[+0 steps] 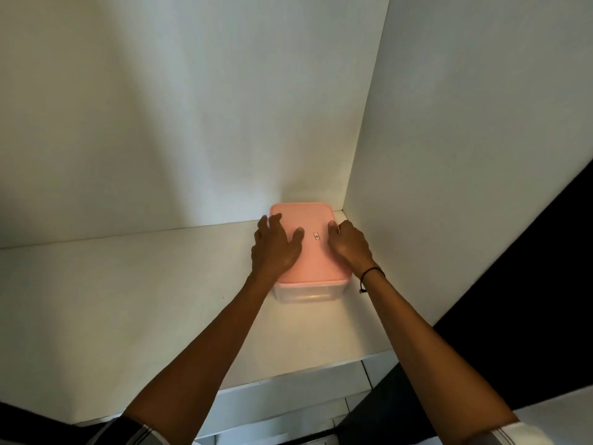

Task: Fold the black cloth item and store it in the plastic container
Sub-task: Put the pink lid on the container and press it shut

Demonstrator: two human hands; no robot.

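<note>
Both arms reach out over a white counter set into a corner, where a clear plastic container sits close to the back wall and just beside the right-hand wall. A pink lid is on it, with a small label near its middle. The left hand lies flat on the left part of the lid, fingers spread, some of them hanging over the left edge. The right hand rests on the right part with its fingers together and curled a little, the fingertips near the far right corner; a dark cord bracelet circles that wrist. Neither hand pinches anything; both look to be pressing down on the lid or steadying it. The black cloth is nowhere in sight. The front wall of the container shows pale and cloudy under the lid, with no dark shape that I can make out, so I cannot tell whether the cloth is inside. That leaves two readings: either the cloth is folded and stored and the lid is being pushed shut, which would put the job at its last step, or the container is only being taken hold of to open it, with folding and storing all to come. From the way the palms bear down rather than hook the rim, I lean toward closing, but that is only a guess.
</note>
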